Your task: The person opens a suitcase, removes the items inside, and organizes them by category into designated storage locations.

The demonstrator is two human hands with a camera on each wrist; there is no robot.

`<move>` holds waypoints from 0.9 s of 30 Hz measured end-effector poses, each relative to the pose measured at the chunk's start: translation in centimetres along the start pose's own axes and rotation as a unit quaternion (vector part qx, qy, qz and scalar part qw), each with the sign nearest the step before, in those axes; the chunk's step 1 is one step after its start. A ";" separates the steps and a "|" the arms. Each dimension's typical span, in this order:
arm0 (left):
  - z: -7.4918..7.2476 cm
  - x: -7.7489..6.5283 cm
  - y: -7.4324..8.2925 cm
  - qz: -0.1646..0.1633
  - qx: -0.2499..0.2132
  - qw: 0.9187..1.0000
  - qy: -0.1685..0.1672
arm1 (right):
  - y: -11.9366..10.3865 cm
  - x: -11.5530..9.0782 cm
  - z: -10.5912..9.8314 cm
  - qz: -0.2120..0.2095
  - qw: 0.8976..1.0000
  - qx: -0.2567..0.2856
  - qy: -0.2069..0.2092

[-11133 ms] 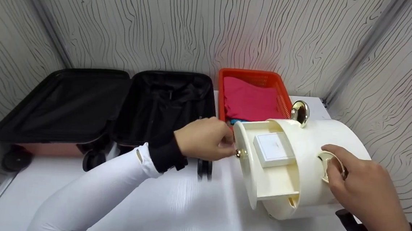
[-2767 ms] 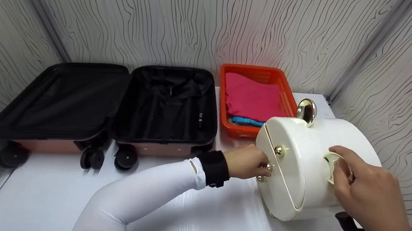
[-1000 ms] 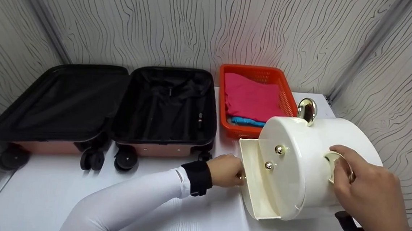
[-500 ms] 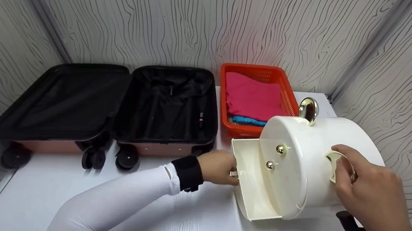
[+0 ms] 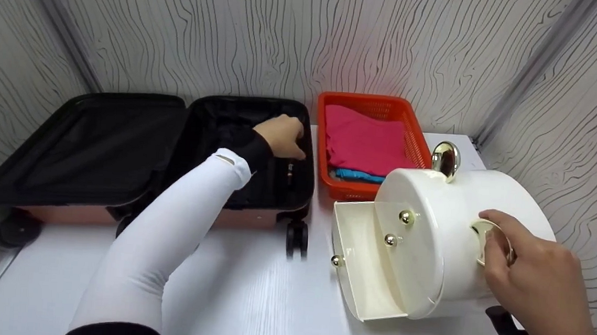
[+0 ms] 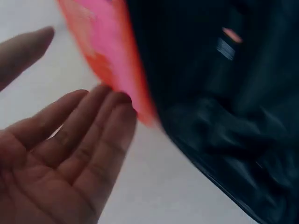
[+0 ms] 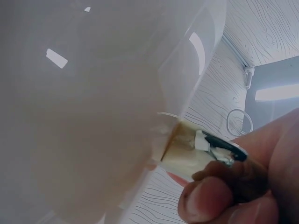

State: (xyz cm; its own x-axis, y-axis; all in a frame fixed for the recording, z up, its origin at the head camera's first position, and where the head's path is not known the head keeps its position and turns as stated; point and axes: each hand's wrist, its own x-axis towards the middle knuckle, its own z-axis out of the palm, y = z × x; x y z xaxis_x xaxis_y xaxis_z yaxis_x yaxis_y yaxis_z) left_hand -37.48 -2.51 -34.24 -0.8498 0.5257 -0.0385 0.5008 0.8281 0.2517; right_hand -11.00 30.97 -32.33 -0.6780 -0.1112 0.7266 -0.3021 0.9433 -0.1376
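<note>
A cream drum-shaped drawer box (image 5: pixel 464 200) stands at the right in the head view, its lower drawer (image 5: pixel 375 267) pulled out. My right hand (image 5: pixel 540 279) grips the gold side handle (image 5: pixel 482 235); in the right wrist view, fingers (image 7: pixel 208 198) curl round that handle. My left hand (image 5: pixel 282 135) is over the right half of the open suitcase (image 5: pixel 233 194). Seen from the left wrist, this hand (image 6: pixel 70 154) has loosely bent, spread fingers and holds nothing. Near it in the suitcase lies a small dark stick-like item (image 5: pixel 290 173) with a pinkish band.
An orange basket (image 5: pixel 417 128) with folded pink cloth (image 5: pixel 366 140) and blue cloth (image 5: pixel 358 176) stands behind the drawer box. The suitcase's other half (image 5: pixel 89 147) lies to the left. Patterned walls enclose the white table (image 5: pixel 258 291) at the back and sides.
The upper drawer holding a white box was out, then shut. My left hand pulled out the lower drawer, let go of its knob and moved up-left over the suitcase. My right hand kept its grip.
</note>
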 end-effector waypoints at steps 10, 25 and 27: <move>4.9 2.6 -3.0 -0.014 0.095 0.991 -0.094 | -0.3 -0.2 -0.3 0.003 1.000 -0.002 -0.009; 17.4 9.3 -9.3 0.017 0.272 0.962 -0.035 | -0.7 0.0 -0.4 0.000 1.000 0.000 -0.017; 17.8 9.8 -9.2 0.002 0.260 0.965 -0.040 | -0.7 0.0 -0.4 0.002 1.000 0.001 -0.018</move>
State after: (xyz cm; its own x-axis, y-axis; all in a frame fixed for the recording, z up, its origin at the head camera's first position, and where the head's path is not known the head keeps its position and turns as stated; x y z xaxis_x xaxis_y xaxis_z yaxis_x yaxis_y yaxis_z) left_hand -47.48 -1.54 -54.11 -0.8431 0.5247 -0.1180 0.5359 0.8011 -0.2667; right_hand -10.50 30.40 -31.98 -0.7029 -0.1195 0.7012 -0.3008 0.9433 -0.1407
